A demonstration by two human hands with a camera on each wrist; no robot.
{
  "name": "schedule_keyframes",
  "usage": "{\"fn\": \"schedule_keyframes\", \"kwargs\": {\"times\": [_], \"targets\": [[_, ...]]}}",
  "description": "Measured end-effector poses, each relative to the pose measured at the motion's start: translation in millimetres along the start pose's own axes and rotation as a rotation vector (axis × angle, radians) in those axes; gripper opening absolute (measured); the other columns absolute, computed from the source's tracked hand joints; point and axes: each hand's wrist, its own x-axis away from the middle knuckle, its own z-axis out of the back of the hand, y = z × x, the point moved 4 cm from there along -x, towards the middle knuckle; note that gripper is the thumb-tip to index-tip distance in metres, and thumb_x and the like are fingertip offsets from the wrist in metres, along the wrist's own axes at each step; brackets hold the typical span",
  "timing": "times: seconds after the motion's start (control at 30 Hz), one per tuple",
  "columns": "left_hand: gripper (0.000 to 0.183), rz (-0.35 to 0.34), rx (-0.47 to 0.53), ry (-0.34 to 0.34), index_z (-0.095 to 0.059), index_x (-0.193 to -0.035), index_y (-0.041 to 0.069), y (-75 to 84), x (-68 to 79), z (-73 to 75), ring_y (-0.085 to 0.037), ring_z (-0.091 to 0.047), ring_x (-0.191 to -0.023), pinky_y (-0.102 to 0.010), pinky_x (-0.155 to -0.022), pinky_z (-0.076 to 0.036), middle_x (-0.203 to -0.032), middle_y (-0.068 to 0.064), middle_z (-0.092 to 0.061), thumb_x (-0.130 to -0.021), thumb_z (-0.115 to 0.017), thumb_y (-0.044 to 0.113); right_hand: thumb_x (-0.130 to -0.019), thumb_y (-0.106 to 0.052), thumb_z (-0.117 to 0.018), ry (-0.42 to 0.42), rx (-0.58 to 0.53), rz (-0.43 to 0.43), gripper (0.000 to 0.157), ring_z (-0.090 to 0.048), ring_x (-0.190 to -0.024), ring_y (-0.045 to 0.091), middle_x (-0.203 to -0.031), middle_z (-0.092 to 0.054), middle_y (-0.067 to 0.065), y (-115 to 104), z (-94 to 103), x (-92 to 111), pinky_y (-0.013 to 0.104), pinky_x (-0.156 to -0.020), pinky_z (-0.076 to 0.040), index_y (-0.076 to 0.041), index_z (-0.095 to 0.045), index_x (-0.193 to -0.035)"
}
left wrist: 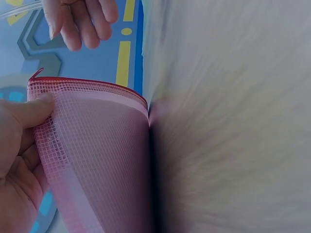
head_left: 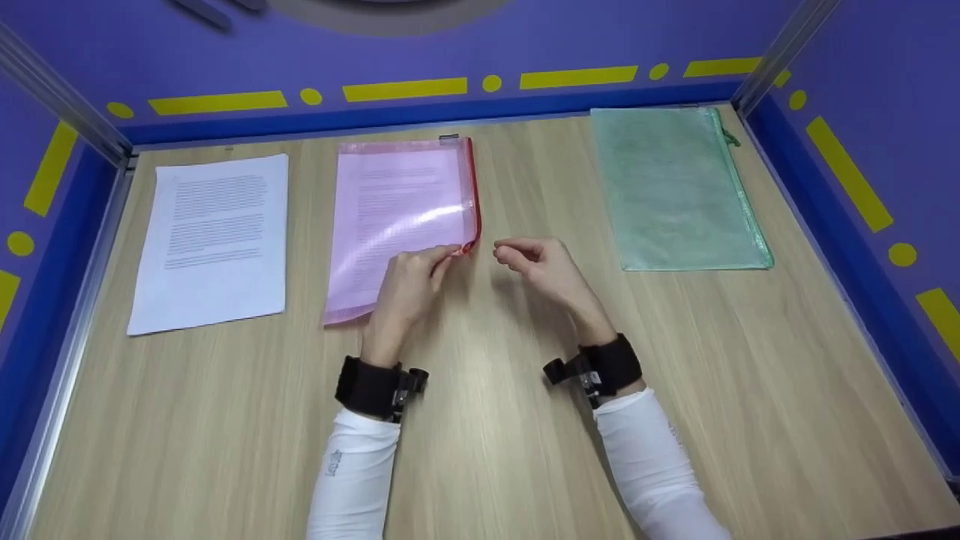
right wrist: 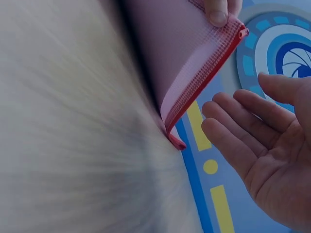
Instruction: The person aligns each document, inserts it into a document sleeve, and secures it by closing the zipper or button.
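Note:
A pink mesh zipper pouch (head_left: 397,202) with a red zipper along its right edge lies on the table, a printed sheet showing through it. My left hand (head_left: 409,289) pinches the pouch's near right corner and lifts it off the table. In the left wrist view the thumb presses on the mesh just below the red zipper (left wrist: 92,80). The zipper pull (right wrist: 244,32) shows at the raised corner in the right wrist view. My right hand (head_left: 551,274) hovers just right of that corner, fingers loosely bent, holding nothing and apart from the pouch.
White printed papers (head_left: 214,240) lie at the left of the wooden table (head_left: 480,450). A green zipper pouch (head_left: 679,191) lies flat at the far right. Blue and purple panels with yellow marks (head_left: 405,89) wall the table at the back and sides.

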Motion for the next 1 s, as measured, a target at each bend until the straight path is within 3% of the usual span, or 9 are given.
{"fn": "schedule_keyframes", "kwargs": {"times": [0.1, 0.27, 0.53, 1.0], "targets": [[0.019, -0.003, -0.002, -0.014, -0.075, -0.109, 0.005, 1.5, -0.2, -0.8, -0.029, -0.075, -0.092, -0.039, -0.08, -0.061, -0.104, -0.012, -0.077, -0.094, -0.064, 0.008, -0.096, -0.028, -0.065, 0.007, 0.045, 0.045, 0.037, -0.07, -0.11, 0.023, -0.119, -0.073, 0.012, -6, -4.9, 2, 0.04, -0.095, -0.057, -0.002, -0.07, -0.122], [0.02, -0.012, 0.0, -0.021, -0.075, -0.11, 0.004, 3.0, 0.0, -1.2, -0.029, -0.075, -0.094, -0.038, -0.081, -0.061, -0.105, -0.013, -0.076, -0.095, -0.063, 0.008, -0.093, -0.028, -0.07, 0.027, 0.039, 0.125, 0.031, -0.072, -0.104, 0.022, -0.114, -0.075, 0.012, -17, -14.5, 3, 0.036, -0.09, -0.059, -0.006, -0.074, -0.114], [0.02, 0.0, -0.01, -0.031, -0.075, -0.111, 0.004, 0.6, 5.5, 1.6, -0.031, -0.075, -0.092, -0.039, -0.082, -0.061, -0.104, -0.015, -0.076, -0.094, -0.063, 0.006, -0.09, -0.023, -0.074, -0.022, 0.126, 0.169, 0.031, -0.074, -0.1, 0.024, -0.113, -0.075, 0.015, -21, -30.7, 4, 0.027, -0.087, -0.059, -0.003, -0.074, -0.113], [0.02, -0.01, -0.021, -0.045, -0.075, -0.11, 0.004, -1.8, 8.1, 5.2, -0.031, -0.075, -0.094, -0.041, -0.082, -0.06, -0.103, -0.014, -0.077, -0.095, -0.063, 0.008, -0.09, -0.022, -0.072, 0.05, 0.233, 0.252, 0.029, -0.075, -0.096, 0.026, -0.11, -0.075, 0.016, -26, -43.9, 7, 0.027, -0.084, -0.06, -0.001, -0.074, -0.11]]}}
